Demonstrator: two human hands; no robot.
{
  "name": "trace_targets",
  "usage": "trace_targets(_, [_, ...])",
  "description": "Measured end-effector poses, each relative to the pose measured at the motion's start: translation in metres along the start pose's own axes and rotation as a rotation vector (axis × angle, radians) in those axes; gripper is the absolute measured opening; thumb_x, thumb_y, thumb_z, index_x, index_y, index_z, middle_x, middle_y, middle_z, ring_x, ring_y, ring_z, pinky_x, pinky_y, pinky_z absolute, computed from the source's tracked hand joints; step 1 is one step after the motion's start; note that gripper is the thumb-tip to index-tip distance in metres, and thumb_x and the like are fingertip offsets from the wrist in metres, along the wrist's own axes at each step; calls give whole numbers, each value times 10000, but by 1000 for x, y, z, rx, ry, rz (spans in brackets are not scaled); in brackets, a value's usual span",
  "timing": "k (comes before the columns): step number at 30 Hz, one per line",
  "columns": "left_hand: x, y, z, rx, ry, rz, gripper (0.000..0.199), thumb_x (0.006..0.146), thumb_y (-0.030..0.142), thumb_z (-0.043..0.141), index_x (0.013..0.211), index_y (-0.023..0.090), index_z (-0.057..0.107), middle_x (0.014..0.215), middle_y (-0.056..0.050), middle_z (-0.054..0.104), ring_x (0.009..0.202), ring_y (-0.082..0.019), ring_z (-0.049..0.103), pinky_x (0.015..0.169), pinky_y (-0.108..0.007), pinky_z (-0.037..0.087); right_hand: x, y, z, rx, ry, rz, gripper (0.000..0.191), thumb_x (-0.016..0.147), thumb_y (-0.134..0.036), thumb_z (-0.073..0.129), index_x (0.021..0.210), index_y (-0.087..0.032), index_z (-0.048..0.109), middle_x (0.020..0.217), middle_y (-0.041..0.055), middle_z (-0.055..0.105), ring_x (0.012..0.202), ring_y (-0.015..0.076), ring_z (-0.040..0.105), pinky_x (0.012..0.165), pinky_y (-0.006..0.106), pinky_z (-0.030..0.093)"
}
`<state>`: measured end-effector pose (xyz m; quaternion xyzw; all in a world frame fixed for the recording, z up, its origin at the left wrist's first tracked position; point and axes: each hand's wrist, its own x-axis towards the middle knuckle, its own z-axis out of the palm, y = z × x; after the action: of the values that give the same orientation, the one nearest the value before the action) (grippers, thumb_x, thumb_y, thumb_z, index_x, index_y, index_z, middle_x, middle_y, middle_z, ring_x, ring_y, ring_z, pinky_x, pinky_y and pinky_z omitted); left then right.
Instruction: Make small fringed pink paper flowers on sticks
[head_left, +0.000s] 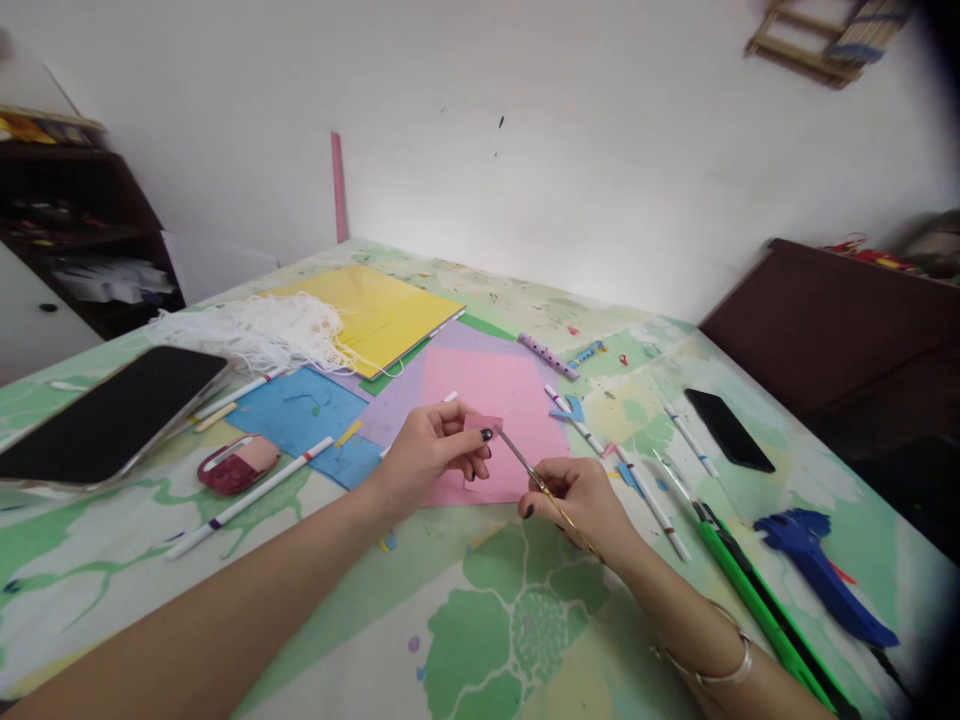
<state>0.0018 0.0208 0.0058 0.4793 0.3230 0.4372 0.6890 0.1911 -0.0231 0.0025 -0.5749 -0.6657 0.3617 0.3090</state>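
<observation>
Near the middle of the table, my left hand [442,445] pinches a small piece of pink paper [484,425] between thumb and fingers. My right hand [577,500] is closed around a pair of scissors [551,492] with golden handles. Their blades point up and left and reach the edge of the small piece; whether they are parted I cannot tell. Below both hands lies a larger pink sheet [510,385], on top of a lilac sheet [397,400].
Left are a blue sheet [262,410], white yarn [277,330], a yellow pad [397,310], a tablet [112,415] and a maroon-and-pink object [238,465]. Right are markers [652,510], a phone [727,428], a green cutter [757,590] and a blue glue gun [825,575].
</observation>
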Motion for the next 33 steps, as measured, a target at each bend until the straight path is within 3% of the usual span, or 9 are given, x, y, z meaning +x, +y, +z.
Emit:
trace_targets(5, [0,1,-1,-11,8,-4,130,699,222,688,712,118,611,580,-7,609,455,-97,574,445,-197,426,1,1,-3,-62,-8,-25,402,635,-420,686,470,-162,426,483,-66,225,504,75,214,444,221,155])
trace_targets(12, [1,1,-2,-26,12,-6,115,718,195,667,788,106,653,565,3,592,455,-82,556,459,-188,416,1,1,-5,-94,-15,-40,421,631,-420,696,462,-162,408,492,-67,219,511,74,203,445,224,151])
trace_targets(20, [5,-2,-4,-50,37,12,118,739,216,652,741,102,626,546,2,583,451,-80,540,442,-185,393,2,6,-6,-115,-31,-61,424,628,-453,703,470,-153,448,486,-65,227,500,71,219,443,223,149])
trace_targets(33, [3,0,-3,-107,75,11,107,660,129,666,702,115,569,543,0,607,444,-93,563,451,-186,410,3,6,-5,-90,-21,-53,444,638,-468,685,473,-159,413,493,-66,226,506,72,212,441,222,158])
